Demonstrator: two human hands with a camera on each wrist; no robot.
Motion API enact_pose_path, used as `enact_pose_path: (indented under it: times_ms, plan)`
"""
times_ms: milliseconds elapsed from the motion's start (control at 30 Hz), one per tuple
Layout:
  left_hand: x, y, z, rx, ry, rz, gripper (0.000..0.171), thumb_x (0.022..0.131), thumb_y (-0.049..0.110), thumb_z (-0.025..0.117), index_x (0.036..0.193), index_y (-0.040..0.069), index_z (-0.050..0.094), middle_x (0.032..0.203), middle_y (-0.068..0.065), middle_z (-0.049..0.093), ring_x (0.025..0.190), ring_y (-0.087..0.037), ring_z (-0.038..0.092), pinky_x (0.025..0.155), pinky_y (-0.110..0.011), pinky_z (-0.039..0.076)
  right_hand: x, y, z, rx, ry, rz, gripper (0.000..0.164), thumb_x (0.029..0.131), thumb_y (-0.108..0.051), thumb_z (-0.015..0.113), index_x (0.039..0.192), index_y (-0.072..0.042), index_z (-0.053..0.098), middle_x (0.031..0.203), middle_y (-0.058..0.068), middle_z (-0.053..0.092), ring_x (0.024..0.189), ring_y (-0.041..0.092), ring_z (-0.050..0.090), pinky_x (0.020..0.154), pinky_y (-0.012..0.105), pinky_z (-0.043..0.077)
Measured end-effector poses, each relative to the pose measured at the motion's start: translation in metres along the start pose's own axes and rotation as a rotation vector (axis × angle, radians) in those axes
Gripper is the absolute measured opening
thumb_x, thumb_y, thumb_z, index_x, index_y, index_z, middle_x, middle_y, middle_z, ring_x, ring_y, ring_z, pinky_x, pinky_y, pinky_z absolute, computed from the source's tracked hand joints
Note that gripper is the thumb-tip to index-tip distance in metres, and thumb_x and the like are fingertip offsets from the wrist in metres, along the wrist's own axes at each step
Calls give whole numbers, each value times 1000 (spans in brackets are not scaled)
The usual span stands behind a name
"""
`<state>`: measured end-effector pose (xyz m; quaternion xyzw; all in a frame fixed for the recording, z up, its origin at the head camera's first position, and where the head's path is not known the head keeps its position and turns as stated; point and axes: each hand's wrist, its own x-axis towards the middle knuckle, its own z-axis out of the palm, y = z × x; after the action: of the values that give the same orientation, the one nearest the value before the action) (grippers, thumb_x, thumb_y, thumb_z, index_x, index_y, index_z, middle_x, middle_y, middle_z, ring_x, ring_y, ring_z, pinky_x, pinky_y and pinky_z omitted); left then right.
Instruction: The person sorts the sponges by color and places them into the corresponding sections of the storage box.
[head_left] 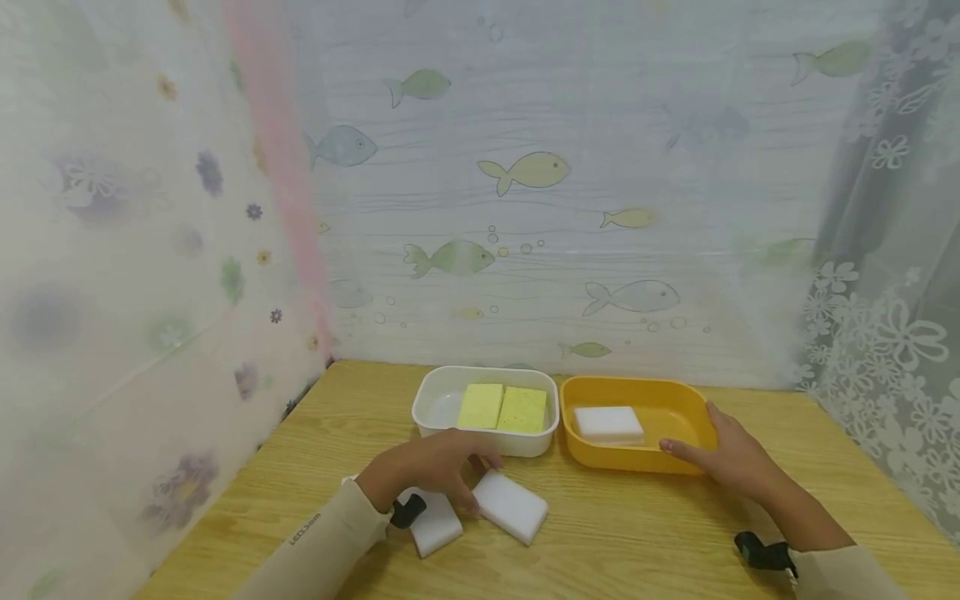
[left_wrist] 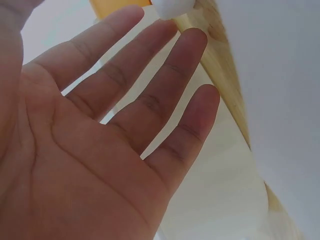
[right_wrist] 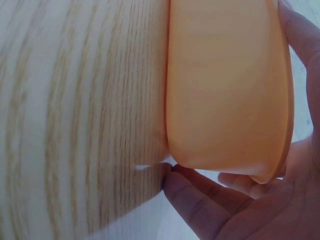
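My left hand (head_left: 438, 462) is over two white sponges on the table, its fingers nearly straight and spread in the left wrist view. One white sponge (head_left: 512, 507) lies by the thumb tip; whether they touch is unclear. The other white sponge (head_left: 435, 529) is partly hidden under the hand and wrist. My right hand (head_left: 738, 462) grips the right end of an orange plastic box (head_left: 637, 460), thumb over the near rim and fingers round the outside. Inside that box, a white sponge (head_left: 609, 423) sits at the left.
A white plastic box (head_left: 426, 408) stands left of the orange one, close beside it. It holds two yellow sponges (head_left: 480, 406) side by side. The wood-grain table (head_left: 622, 533) meets a fish-patterned curtain (head_left: 525, 275) behind, with a flowered curtain (head_left: 150, 333) along the left.
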<state>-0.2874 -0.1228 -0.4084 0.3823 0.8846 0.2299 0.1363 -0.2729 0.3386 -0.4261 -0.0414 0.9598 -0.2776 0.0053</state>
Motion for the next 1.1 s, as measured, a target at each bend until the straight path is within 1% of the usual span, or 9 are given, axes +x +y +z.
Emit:
enact_pose_path:
  times_ms: [100, 233, 333, 567, 767, 967, 1100]
  plan:
    - [0, 0, 0, -7, -9, -10, 64, 70, 20, 98, 128, 17, 70, 124, 10, 69, 116, -11, 65, 104, -31, 51, -1, 0, 0, 0, 3, -3, 124, 94, -68, 62, 158, 16, -3, 157, 49, 15, 139, 69, 25, 106, 78, 32]
    - [0, 0, -1, -16, -9, -13, 63, 71, 18, 97, 127, 17, 70, 123, 11, 69, 115, -11, 66, 102, -31, 52, -1, -1, 0, -6, 5, -4, 124, 94, -68, 62, 158, 16, -3, 157, 49, 14, 138, 69, 24, 106, 79, 31]
    - [0, -1, -1, -13, -2, 4, 60, 73, 19, 96, 127, 16, 70, 123, 10, 70, 114, -11, 67, 101, -30, 53, 0, -2, 0, -4, 2, -4, 124, 94, -68, 61, 158, 16, -4, 157, 49, 13, 139, 69, 23, 106, 79, 31]
    - [2, -1, -2, -7, 4, 28, 48, 79, 23, 92, 123, 21, 71, 119, 14, 70, 111, -10, 68, 95, -25, 55, 0, -1, 1, -4, -8, 12, 124, 94, -69, 61, 159, 15, -3, 157, 49, 12, 139, 69, 23, 106, 79, 31]
    - [2, 2, -2, 7, 38, 45, 46, 81, 29, 91, 121, 21, 72, 115, 15, 71, 107, -10, 70, 92, -25, 55, 0, 0, 1, -3, 2, 5, 124, 93, -68, 62, 158, 16, -3, 156, 50, 14, 138, 69, 25, 106, 79, 32]
    - [3, 3, -1, -22, 76, 62, 46, 82, 34, 90, 122, 21, 72, 114, 15, 70, 104, -7, 69, 91, -25, 56, -1, -2, 1, 5, 4, -1, 125, 94, -68, 62, 157, 17, -4, 156, 50, 14, 138, 69, 25, 106, 79, 31]
    - [4, 3, 1, -3, 106, 65, 44, 82, 37, 89, 120, 21, 71, 112, 15, 69, 103, -5, 67, 92, -24, 55, -2, -2, 1, 10, -3, 0, 124, 94, -67, 62, 158, 16, -4, 157, 50, 12, 138, 70, 23, 106, 80, 30]
